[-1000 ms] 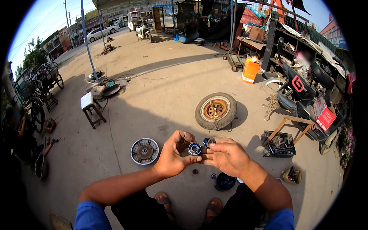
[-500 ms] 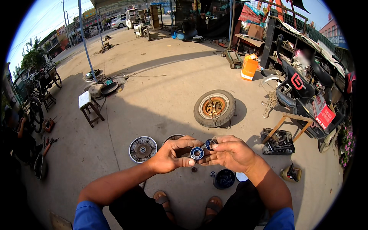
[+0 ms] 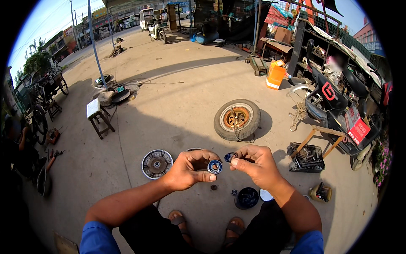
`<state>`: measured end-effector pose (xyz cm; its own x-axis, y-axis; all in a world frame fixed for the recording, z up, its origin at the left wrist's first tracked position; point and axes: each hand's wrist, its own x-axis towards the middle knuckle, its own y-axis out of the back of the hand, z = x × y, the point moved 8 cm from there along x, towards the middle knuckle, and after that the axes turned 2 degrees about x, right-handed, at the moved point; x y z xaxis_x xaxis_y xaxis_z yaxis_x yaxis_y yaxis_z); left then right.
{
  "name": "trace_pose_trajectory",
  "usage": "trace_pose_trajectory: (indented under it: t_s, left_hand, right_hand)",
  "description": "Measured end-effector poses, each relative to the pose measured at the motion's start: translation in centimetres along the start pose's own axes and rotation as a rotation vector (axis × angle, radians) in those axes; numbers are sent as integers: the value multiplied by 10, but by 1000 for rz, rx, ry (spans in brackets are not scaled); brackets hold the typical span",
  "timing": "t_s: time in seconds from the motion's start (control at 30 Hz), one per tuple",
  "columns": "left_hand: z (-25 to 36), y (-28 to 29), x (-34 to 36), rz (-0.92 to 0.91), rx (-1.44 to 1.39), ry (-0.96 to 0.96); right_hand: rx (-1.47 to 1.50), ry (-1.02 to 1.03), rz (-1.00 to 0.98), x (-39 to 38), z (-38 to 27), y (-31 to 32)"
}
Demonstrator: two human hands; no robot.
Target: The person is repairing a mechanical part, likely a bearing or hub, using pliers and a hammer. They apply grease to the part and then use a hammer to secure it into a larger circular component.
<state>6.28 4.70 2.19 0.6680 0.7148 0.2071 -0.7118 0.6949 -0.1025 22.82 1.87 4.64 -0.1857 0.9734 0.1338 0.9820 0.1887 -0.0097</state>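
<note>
A ball bearing (image 3: 215, 167) smeared with blue grease is pinched between the thumb and fingers of my left hand (image 3: 185, 170). Close by on the right, my right hand (image 3: 260, 167) grips a thin, dark bearing seal (image 3: 230, 157), also coated in blue grease. The two parts are apart, with a small gap between my hands. Below them on the ground stands a dark round tub (image 3: 246, 198) with blue grease inside. Beside the tub lie a small ring (image 3: 234, 192) and a pale disc (image 3: 266, 195). A small dark round part (image 3: 214, 187) lies below the bearing.
A round metal wheel cover (image 3: 157, 164) lies left of my hands; another is mostly hidden behind them. Ahead is a tyred wheel (image 3: 237, 120). To the right are a crate of tools (image 3: 306, 157) and an orange box (image 3: 275, 75). A stool (image 3: 99, 114) stands left.
My hands have drawn apart. The seal in my right hand has moved away from the bearing, and the left hand has shifted slightly left with the bearing.
</note>
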Motion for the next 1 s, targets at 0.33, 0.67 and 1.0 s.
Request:
trace_pose_trajectory:
  t_s: [0.33,0.67,1.0]
  left_hand:
    - [1,-2,-3,32,-17,87]
    - [0,3,-5,78,-75,105]
    - [-1,6,-6,101,-74,92]
  right_hand:
    - [-560,618,128,-18,-46,-23]
    - [-810,783,98,-31,-53,-39]
    - [-1081,909,94,-39,-56,-46]
